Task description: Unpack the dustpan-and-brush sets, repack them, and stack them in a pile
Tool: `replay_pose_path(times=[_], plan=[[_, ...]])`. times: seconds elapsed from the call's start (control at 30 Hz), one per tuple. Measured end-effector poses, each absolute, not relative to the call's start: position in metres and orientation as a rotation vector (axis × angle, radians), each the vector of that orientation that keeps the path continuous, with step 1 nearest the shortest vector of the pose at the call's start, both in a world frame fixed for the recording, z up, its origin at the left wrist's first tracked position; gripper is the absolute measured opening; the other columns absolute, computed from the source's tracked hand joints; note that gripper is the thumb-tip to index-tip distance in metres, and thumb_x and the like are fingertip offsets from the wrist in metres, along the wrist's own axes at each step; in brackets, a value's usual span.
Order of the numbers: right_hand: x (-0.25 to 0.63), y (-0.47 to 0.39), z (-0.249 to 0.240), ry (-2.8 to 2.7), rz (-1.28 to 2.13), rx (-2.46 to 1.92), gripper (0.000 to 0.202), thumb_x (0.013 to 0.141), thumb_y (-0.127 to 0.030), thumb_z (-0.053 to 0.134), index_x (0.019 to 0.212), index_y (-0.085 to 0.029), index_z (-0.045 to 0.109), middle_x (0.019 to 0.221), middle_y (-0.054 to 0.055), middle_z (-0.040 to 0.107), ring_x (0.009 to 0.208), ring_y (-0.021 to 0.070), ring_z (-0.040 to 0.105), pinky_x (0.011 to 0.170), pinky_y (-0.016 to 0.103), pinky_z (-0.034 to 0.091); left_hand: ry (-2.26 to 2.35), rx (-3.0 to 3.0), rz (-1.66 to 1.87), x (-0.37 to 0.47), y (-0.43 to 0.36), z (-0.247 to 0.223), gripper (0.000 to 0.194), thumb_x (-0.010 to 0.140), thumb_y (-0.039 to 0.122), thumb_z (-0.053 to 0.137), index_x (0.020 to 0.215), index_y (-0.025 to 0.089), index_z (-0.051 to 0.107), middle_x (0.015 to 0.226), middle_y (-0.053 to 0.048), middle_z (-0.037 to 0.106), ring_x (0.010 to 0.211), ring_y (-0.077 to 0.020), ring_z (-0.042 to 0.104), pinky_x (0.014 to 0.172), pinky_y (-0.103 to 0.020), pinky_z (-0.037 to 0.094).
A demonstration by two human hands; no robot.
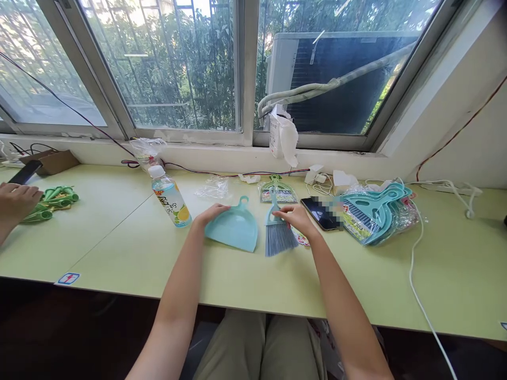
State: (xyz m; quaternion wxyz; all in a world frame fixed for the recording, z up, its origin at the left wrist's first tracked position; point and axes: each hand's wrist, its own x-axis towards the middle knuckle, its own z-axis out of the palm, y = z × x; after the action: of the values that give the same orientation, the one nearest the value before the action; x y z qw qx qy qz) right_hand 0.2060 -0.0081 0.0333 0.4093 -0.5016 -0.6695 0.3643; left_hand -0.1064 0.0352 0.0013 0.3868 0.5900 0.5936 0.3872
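Observation:
A light blue dustpan lies on the table with its handle toward the window. My left hand grips its left edge, fingers over the upper rim. In my right hand is a small blue hand brush, pinched near the base of its handle. Its grey bristles point toward me, just right of the dustpan and apart from it. Behind the brush sits a green dustpan set in clear packaging. A round colourful label shows partly beneath my right hand.
Right of my right hand lie a dark phone and several bagged blue dustpan sets. A drink bottle stands left. A white cable crosses the table's right side. At far left, another person's hand is near green pieces.

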Motion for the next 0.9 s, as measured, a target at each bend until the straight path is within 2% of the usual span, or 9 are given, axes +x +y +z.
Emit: replay_pose_path(times=[0.1,0.2,0.3,0.37,0.47,0.57,0.73,0.9], plan=[[0.195,-0.007,0.02,-1.796,0.878,-1.366,0.039,0.064,-0.054,0.069,0.05,-0.018,0.06,0.039,-0.005,0.046,0.033,0.01,0.046,0.045,0.024,0.036,1.477,1.509,0.78,-0.109,0.037,-0.001,0.04,0.059,0.054,0.07,0.072,0.015,0.07,0.071,-0.006,0.068,0.067,-0.0195,0.059,0.061,-0.027,0.043],[0.194,-0.001,0.006,-1.916,0.858,-1.414,0.038,0.068,-0.047,0.067,0.046,-0.018,0.057,0.04,-0.003,0.052,0.032,0.0107,0.048,0.047,0.025,0.038,1.469,1.599,0.776,-0.112,0.04,-0.003,0.039,0.061,0.056,0.068,0.06,0.017,0.065,0.056,-0.001,0.059,0.055,-0.0156,0.052,0.052,-0.026,0.036],[0.202,0.005,-0.005,-1.965,0.735,-1.571,0.023,0.069,-0.032,0.069,0.052,-0.019,0.06,0.048,-0.002,0.059,0.032,0.0097,0.048,0.049,0.025,0.039,1.473,1.622,0.773,-0.114,0.042,-0.006,0.039,0.06,0.054,0.07,0.052,0.017,0.059,0.046,0.001,0.049,0.049,-0.0138,0.046,0.048,-0.026,0.031],[0.21,0.009,-0.009,-1.953,0.6,-1.68,0.013,0.067,-0.025,0.071,0.059,-0.02,0.063,0.051,-0.002,0.06,0.036,0.01,0.05,0.052,0.025,0.04,1.464,1.623,0.808,-0.114,0.042,-0.007,0.036,0.059,0.051,0.071,0.053,0.017,0.06,0.046,0.001,0.049,0.051,-0.0145,0.047,0.048,-0.026,0.032],[0.221,0.013,-0.011,-1.927,0.443,-1.775,0.009,0.067,-0.026,0.072,0.069,-0.02,0.065,0.06,0.0,0.063,0.049,0.0123,0.056,0.056,0.025,0.041,1.415,1.676,0.829,-0.114,0.045,-0.009,0.03,0.059,0.046,0.071,0.064,0.017,0.066,0.054,0.0,0.055,0.059,-0.0153,0.05,0.053,-0.025,0.036],[0.225,0.014,-0.01,-1.901,0.371,-1.903,0.013,0.072,-0.03,0.068,0.08,-0.019,0.066,0.073,0.004,0.066,0.064,0.0148,0.061,0.061,0.025,0.041,1.383,1.768,0.748,-0.114,0.05,-0.011,0.034,0.058,0.047,0.07,0.074,0.017,0.07,0.065,-0.001,0.06,0.065,-0.0151,0.05,0.059,-0.025,0.036],[0.221,0.013,-0.004,-1.956,0.268,-2.06,0.018,0.078,-0.032,0.063,0.09,-0.018,0.066,0.092,0.009,0.067,0.088,0.0207,0.062,0.067,0.026,0.04,1.346,1.855,0.621,-0.112,0.052,-0.014,0.038,0.062,0.053,0.066,0.072,0.016,0.068,0.069,-0.001,0.059,0.067,-0.015,0.049,0.061,-0.026,0.034],[0.219,0.011,0.002,-1.916,0.199,-2.062,0.019,0.083,-0.033,0.056,0.095,-0.023,0.066,0.093,0.007,0.069,0.091,0.0214,0.062,0.07,0.027,0.04,1.35,1.812,0.62,-0.106,0.049,-0.013,0.045,0.067,0.06,0.06,0.062,0.016,0.061,0.056,0.001,0.048,0.055,-0.012,0.04,0.053,-0.026,0.027]])
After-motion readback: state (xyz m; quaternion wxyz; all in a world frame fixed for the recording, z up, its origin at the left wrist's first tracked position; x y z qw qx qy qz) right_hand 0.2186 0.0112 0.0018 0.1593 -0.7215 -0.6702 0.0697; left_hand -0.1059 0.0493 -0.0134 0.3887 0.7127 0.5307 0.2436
